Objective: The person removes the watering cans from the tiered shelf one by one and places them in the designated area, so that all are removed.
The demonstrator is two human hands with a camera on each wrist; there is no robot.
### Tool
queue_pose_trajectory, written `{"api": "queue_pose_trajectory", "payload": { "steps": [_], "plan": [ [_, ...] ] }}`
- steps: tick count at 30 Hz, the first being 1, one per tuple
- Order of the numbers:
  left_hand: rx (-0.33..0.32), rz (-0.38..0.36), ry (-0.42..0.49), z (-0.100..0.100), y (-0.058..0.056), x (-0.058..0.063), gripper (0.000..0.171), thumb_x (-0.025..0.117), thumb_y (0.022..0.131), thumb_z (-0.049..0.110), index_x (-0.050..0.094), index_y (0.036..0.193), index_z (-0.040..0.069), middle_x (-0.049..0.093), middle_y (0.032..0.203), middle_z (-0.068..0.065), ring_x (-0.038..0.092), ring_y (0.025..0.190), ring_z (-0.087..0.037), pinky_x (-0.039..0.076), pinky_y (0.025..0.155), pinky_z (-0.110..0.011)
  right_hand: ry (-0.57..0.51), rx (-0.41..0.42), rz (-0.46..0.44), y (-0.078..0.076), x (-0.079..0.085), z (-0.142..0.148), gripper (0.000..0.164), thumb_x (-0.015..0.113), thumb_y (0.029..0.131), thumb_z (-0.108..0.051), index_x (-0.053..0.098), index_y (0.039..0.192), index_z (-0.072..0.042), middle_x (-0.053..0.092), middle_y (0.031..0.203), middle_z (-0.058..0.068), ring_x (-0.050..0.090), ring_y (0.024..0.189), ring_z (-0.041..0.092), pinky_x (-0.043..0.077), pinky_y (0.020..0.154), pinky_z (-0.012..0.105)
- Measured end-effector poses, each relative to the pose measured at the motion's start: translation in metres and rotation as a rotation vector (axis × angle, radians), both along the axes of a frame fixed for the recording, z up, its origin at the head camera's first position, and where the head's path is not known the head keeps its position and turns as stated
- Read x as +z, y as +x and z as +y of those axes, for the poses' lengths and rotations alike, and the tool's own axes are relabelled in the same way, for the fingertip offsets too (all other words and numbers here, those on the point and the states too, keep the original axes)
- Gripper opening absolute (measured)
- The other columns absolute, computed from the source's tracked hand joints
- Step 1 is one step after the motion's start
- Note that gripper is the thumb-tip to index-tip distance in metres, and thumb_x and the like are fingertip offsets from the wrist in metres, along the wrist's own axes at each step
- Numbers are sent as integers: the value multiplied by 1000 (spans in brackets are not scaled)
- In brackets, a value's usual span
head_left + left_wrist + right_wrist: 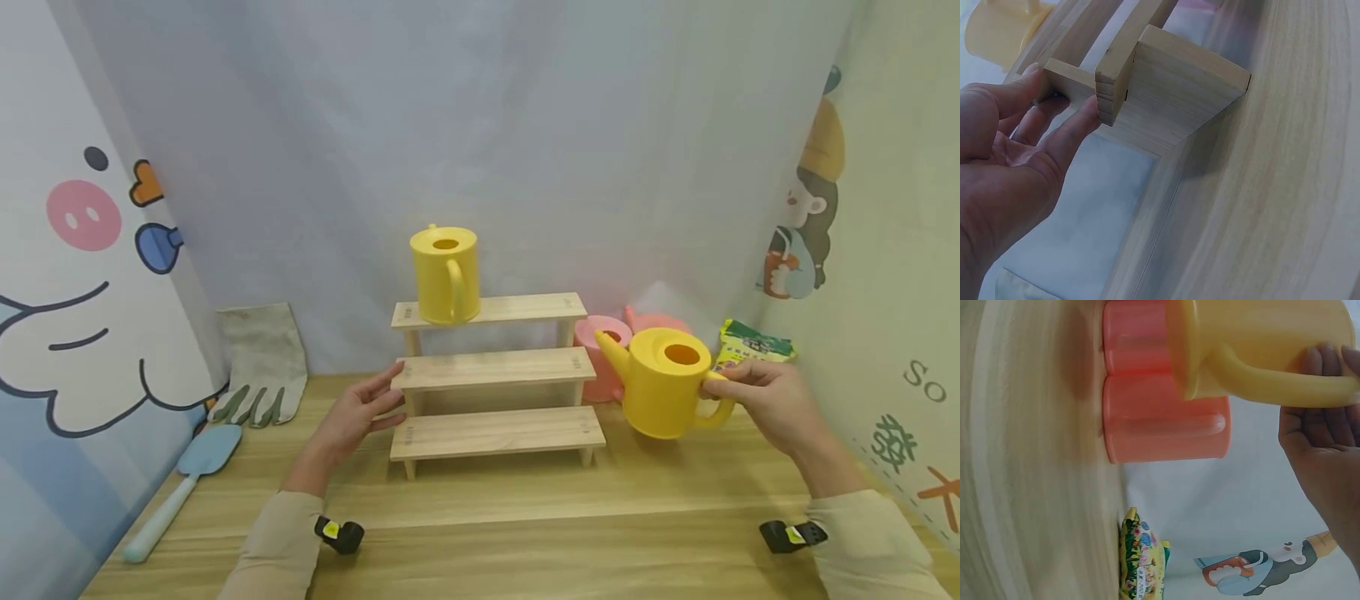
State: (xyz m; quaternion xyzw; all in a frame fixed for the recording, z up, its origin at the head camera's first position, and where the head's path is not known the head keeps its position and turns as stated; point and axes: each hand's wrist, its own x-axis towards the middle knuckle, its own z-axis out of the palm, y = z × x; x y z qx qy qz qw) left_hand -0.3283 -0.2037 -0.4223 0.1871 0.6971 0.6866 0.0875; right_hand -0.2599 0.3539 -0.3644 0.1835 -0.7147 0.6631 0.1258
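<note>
Here's the yellow can (663,396), upright and clear of the table (570,533), just right of the stand (495,435); the right hand (776,404) is clamped on its handle, likely to keep it level, spout facing left. The left hand (356,417) pinches the stand's left end, perhaps steadying it. A second can (431,283) tops the stand; pink cans (1166,425) wait behind, far right.
</note>
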Motion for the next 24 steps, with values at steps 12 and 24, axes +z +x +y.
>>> {"api": "queue_pose_trajectory", "payload": {
  "steps": [12,24],
  "plan": [
    [9,3,3,1,-1,1,59,53,106,14,27,159,8,9,166,-12,24,145,-42,53,99,-38,133,-38,-158,-8,-12,2,8,70,91,2,77,88,3,75,83,1,65,80,11,57,75,19],
    [8,-7,1,0,0,0,60,53,106,15,26,159,8,7,166,-10,22,145,-43,53,100,-37,250,-6,-255,-6,-12,8,13,69,95,-4,73,93,8,76,88,4,69,87,13,58,79,20]
  ]
}}
